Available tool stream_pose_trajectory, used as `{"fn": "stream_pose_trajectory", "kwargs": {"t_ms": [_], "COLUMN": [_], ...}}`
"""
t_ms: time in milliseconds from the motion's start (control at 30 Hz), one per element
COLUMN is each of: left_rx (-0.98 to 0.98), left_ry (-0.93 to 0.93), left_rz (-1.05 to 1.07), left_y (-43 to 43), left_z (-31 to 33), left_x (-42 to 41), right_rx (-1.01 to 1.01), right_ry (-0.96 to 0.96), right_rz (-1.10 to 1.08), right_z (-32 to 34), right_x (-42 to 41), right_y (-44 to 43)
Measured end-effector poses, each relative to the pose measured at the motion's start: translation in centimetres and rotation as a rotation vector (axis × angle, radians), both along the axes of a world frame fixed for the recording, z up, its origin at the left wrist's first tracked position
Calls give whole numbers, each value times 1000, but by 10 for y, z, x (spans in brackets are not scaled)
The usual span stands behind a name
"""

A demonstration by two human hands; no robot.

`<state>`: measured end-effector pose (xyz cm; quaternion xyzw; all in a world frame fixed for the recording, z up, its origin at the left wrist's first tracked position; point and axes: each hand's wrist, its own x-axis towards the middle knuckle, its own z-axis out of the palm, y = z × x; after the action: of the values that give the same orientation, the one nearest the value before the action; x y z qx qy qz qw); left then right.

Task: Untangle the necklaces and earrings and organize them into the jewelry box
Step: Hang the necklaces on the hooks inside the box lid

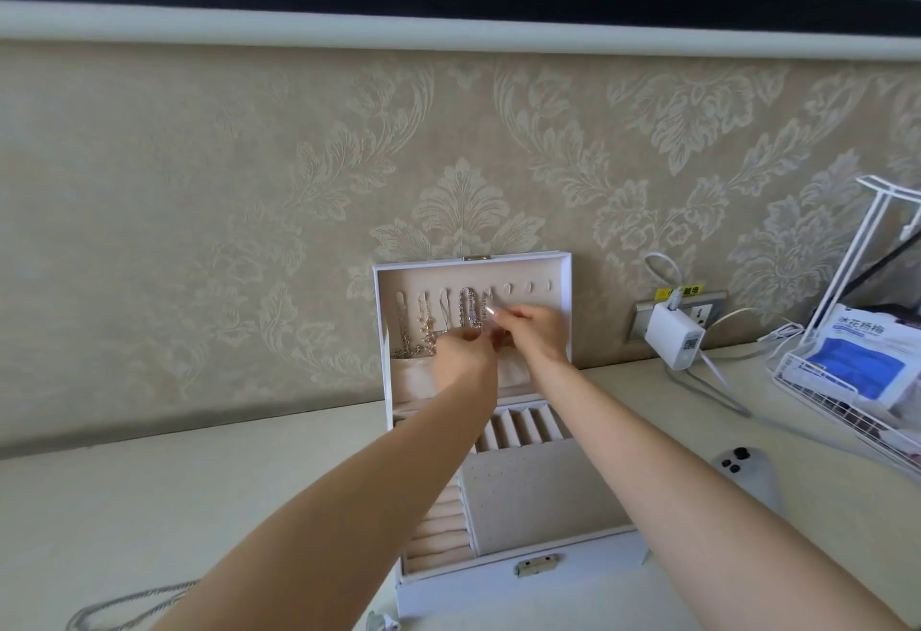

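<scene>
Necklaces (438,321) hanging in open box (568,311) lid on worktop (149,506), left hand (461,356) and right hand (536,331) pinching a chain (486,319) there.

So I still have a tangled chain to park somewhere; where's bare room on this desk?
Freest is the desk left of the jewelry box, back to the wall, with only a cord at the near edge. A narrower strip lies between the box and the phone. The right is crowded: wire basket, charger, cables. Both the left hand and right hand fill the lid.
</scene>
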<state>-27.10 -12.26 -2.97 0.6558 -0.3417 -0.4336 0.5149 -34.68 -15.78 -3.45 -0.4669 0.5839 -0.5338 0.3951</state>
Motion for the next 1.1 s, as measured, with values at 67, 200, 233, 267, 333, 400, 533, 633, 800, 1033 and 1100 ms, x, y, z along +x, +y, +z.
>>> {"fn": "stream_pose_trajectory", "kwargs": {"t_ms": [67, 200, 233, 267, 333, 400, 533, 633, 800, 1033, 1100], "left_rx": [-8, -66, -84, -106, -146, -123, 20, 60, 47, -13, -59], "left_ry": [-16, -223, -300, -373, -533, -705, -866, -849, -836, -835, -814], "left_rz": [-60, -111, -105, -100, -121, -220, -414, -448, -472, -437, -381], "left_y": [8, 18, 19, 20, 19, 19, 21, 20, 19, 20, 23], "left_z": [-7, -15, -15, -14, -14, -12, -13, -15, -12, -13, -12], "left_x": [1, 4, 4, 5, 8, 10, 9, 9, 12, 13, 15], "right_rx": [43, 86, 75, 61, 11, -22, -21, 7, 5, -26, -32], "right_ry": [29, 79, 95, 108, 137, 208, 329, 298, 197, 275, 281], "right_rz": [97, 145, 125, 104, 68, 28, -12, 25, 38, 41, 23], "right_z": [-1, -6, -7, -6, -9, -11, -13, -13, -10, -14, -15], "right_x": [-1, -5, -6, -6, -8, -11, -18, -19, -19, -17, -18], "right_y": [11, 16, 15, 14, 11, 12, 17, 15, 6, 17, 22]}}
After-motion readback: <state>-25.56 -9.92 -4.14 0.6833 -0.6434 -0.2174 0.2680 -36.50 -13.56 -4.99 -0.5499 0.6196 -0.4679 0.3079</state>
